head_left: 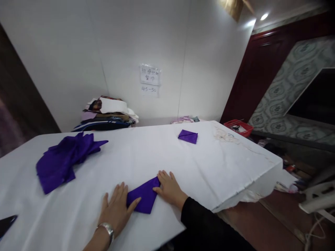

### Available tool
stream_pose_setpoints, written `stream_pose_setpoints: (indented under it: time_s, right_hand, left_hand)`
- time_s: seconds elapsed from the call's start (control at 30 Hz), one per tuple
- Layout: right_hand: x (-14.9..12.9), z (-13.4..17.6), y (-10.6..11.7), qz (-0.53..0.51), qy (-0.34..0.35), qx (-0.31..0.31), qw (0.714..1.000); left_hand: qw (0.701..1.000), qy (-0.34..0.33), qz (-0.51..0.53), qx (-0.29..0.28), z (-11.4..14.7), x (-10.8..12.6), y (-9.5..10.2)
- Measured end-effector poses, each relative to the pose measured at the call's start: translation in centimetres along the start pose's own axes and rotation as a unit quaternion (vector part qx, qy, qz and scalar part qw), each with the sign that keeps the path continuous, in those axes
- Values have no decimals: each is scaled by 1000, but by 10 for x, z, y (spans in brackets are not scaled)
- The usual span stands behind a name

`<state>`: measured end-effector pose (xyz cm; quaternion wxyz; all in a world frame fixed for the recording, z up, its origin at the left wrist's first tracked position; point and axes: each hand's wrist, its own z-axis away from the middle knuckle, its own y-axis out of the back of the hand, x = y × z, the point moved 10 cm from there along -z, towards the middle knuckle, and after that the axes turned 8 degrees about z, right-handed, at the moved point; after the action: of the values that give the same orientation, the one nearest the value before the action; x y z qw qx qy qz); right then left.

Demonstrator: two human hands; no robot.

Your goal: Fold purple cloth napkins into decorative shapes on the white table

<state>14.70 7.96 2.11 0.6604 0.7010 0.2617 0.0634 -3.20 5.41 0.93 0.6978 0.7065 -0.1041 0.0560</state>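
The cloth (143,196) lies near the table's (209,167) front edge, white surface stretching from it toward the table's right edge; a packet (188,137) sits near the far edge, a heap (62,160) toward the left. The left hand (115,209) lies flat, thumb splayed onto the cloth; the right hand (171,190), fingers outstretched and ungrasping, touches its corner.

Head cam, looks fwd/down, close over white tbl (146,150), facing wall (141,35).

A ceiling light (264,16) shines near a white wall (209,69), dark-red woodwork (255,66) and patterned wallpaper (276,91).
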Motion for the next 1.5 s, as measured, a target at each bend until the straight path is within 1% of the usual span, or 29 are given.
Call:
stream_pose_setpoints:
  time_s: [0.03, 0.1, 0.13, 0.2, 0.27, 0.4, 0.53, 0.67, 0.73, 0.77, 0.8, 0.87, 0.9, 0.93, 1.0, 1.03, 1.1, 1.17, 1.27, 1.5]
  right_hand:
    - [0, 0, 1, -2, 1, 4, 1000]
    - [-2, 1, 2, -5, 3, 10, 1000]
    - [-2, 1, 3, -6, 4, 11, 1000]
    - [-3, 0, 3, -4, 6, 11, 1000]
    - [-3, 0, 4, 3, 7, 7, 1000]
    - [-2, 0, 4, 6, 6, -3, 1000]
    - [-1, 0, 2, 5, 3, -15, 1000]
    - [0, 0, -1, 3, 3, -22, 1000]
    - [0, 0, -2, 3, 5, -23, 1000]
    - [0, -1, -2, 3, 5, -23, 1000]
    - [0, -1, -3, 3, 4, -22, 1000]
    - [0, -1, -2, 4, 4, -18, 1000]
    - [-1, 0, -2, 5, 3, -15, 1000]
    - [-1, 0, -1, 7, 2, -13, 1000]
    - [-1, 0, 0, 13, 2, -11, 1000]
    - [-1, 0, 0, 17, 3, -11, 1000]
    - [-1, 0, 0, 21, 7, -11, 1000]
    - [-1, 0, 1, 24, 11, -11, 1000]
    - [-1, -1, 1, 28, 10, -15, 999]
    - [1, 0, -2, 25, 4, -32, 999]
  left_hand:
    - [999, -31, 2, 4, -4, 17, 0]
    - [996, -82, 12, -13, -11, 46, -7]
    - [995, -94, 16, -26, -13, 54, -12]
    - [994, -97, 18, -42, -16, 58, -21]
    - [995, -94, 17, -37, -17, 51, -25]
    - [998, -62, 8, -28, -13, 25, -24]
    - [999, -29, 0, -34, -3, 1, -20]
    - [998, 11, -33, -47, 5, -35, -16]
    - [998, 20, -39, -44, 6, -45, -12]
    - [998, 29, -36, -37, 6, -47, -8]
    - [998, 40, -32, -25, 5, -45, -4]
    - [998, 55, -19, 8, 1, -31, 5]
    - [999, 43, -12, 23, -1, -17, 8]
    - [1000, 8, -3, 27, -3, 2, 9]
    - [998, -67, 20, 10, -5, 38, 2]
    - [995, -92, 28, -6, -5, 50, -3]
    - [993, -108, 38, -37, -5, 61, -13]
    - [993, -104, 40, -51, -4, 61, -18]
    - [994, -95, 42, -45, -4, 53, -19]
    - [997, -58, 40, -23, 2, 20, -14]
